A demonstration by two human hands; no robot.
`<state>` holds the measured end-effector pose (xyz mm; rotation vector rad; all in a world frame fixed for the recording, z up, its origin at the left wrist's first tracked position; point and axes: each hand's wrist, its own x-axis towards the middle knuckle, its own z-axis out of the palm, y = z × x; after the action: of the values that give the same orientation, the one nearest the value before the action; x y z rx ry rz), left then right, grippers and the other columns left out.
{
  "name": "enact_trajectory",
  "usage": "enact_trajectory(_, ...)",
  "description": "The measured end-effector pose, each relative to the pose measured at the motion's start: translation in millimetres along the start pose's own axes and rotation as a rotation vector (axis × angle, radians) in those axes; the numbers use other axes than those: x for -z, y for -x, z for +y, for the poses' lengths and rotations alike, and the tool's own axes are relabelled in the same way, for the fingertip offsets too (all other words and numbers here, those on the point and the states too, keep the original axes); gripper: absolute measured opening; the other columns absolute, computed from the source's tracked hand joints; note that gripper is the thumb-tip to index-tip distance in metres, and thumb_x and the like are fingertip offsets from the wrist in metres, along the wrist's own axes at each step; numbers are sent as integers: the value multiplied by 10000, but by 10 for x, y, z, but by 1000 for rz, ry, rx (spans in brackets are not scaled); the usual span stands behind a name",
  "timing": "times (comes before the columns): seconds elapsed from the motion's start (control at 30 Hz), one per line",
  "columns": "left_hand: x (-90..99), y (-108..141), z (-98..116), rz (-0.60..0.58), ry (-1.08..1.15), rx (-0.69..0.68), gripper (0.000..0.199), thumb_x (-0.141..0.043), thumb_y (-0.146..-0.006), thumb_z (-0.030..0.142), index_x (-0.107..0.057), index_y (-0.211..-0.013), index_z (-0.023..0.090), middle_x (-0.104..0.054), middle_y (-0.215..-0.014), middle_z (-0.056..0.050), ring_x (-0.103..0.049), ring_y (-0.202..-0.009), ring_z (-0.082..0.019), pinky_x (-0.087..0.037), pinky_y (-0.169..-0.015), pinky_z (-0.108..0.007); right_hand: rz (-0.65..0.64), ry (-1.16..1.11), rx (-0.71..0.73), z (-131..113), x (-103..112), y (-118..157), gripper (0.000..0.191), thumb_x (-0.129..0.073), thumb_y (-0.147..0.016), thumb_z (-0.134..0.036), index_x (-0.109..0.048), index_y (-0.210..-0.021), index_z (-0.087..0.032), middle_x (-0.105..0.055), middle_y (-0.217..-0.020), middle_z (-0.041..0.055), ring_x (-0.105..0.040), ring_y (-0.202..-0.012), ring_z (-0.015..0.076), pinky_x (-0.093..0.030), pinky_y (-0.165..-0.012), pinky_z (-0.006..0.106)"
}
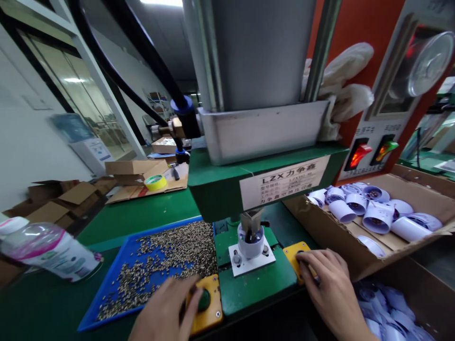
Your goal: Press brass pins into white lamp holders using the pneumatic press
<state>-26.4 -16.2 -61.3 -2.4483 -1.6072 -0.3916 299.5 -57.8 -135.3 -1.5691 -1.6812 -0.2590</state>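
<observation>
My left hand rests at the left yellow button box, thumb by its green push button. The fingers are apart and grasp nothing. Over the right yellow button box lies my right hand, its fingers stretched across the box and covering the button. Between the hands, a white plastic cylinder stands upright on the white fixture plate of the press. The metal press head reaches down into its open top.
A blue tray of small metal pieces lies left of the press, beside a plastic bottle. At right stand a cardboard box of white cylinders and a lower box holding more white parts. Yellow tape lies behind.
</observation>
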Motion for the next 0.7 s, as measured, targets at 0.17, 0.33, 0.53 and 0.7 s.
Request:
enact_trajectory(0.17, 34, -750, -117, -375, 21, 129, 341, -422, -938, 293, -602, -1194, 157, -666, -1194, -134, -601, -1138, -280, -458, -989, -421, 27, -17, -32, -14, -35, 8, 140, -505, -929, -217, -581, -1038, -259, -657, -904, 6, -549, -843, 219, -374, -875, 433)
enact_trajectory(0.33, -91, -925, 22, -464, 72, 38, 200, -466, -874, 190, -633, -984, 196, -712, -1043, -92, -661, -970, -253, -500, -819, -357, 25, -51, -43, 8, -51, 38, 160, -510, -906, -182, -586, -1016, -270, -657, -903, -8, -559, -840, 205, -374, -871, 425)
enact_trajectory(0.53, -105, -787, 130, -425, 99, 54, 232, -380, -884, 149, -605, -893, 207, -703, -1006, -81, -647, -942, -225, -460, -801, -333, 1, -172, -177, -96, 53, -102, 199, -528, -899, -247, -589, -1075, -317, -659, -927, -9, -588, -882, 216, -423, -849, 438)
enact_trajectory(0.7, -177, -759, 89, -410, 96, 86, 253, -361, -897, 156, -609, -897, 205, -698, -1008, -90, -637, -947, -231, -437, -796, -338, 16, -564, -262, -546, 48, -497, 487, -557, -901, -329, -389, -1358, -350, -579, -1259, 27, -548, -1163, 214, -447, -977, 421)
